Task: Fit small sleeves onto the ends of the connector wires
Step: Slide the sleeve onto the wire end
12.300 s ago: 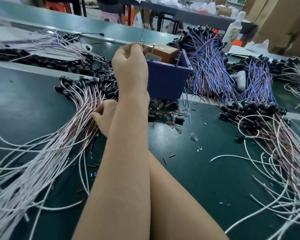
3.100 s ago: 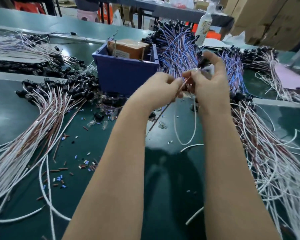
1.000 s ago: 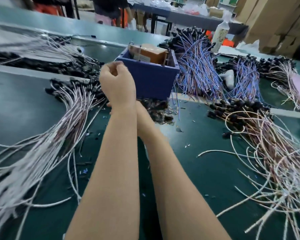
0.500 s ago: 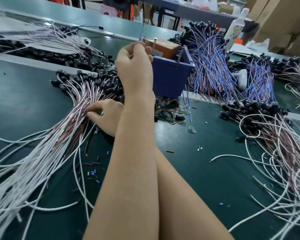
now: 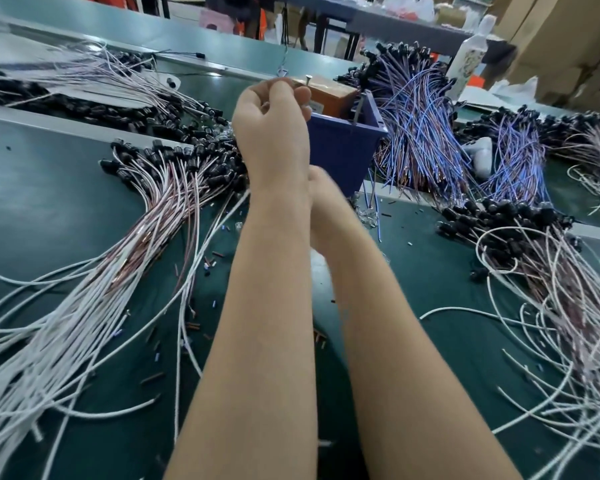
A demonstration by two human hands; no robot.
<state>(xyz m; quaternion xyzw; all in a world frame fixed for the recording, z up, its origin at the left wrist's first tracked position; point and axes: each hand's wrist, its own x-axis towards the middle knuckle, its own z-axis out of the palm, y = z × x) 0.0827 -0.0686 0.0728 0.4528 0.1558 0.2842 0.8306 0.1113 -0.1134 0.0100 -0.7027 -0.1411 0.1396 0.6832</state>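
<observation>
Main risk: snagging. Arms crossed, right forearm threaded under the left toward the white wires [image 5: 167, 199] heaped left of the blue bin [image 5: 340, 157]. Easy to drag neighbouring strands out with the wanted one, or to sweep the heap's loose tails across the green mat [image 5: 49, 188]. Second risk: loss of a sleeve. Loose sleeves [image 5: 210, 263] scattered on the mat in front of the bin and to its left, tiny, brown and blue. Easy to flick away with a forearm or fumble from a fingertip pinch, and hard to find again among the offcuts. Third: a knock against the bin from the raised wrist, close beside its near-left corner, with a pin [image 5: 307, 77] upright at that rim. Also possible: mixing of batches, with blue wires [image 5: 420, 133] banked against the bin's right side and another white heap [image 5: 541, 258] further right and nearer. Grip, left hand [image 5: 271, 123]: raised level with the bin's top-left rim, fingers curled in tight, thumb against the fingertips, closed. Nothing identifiable between them, either too small or hidden. Grip, right hand [image 5: 317, 188]: only wrist and heel visible just left of the bin's front, the rest hidden behind the left wrist. Open or closed impossible to tell, likewise any contact with a wire.
</observation>
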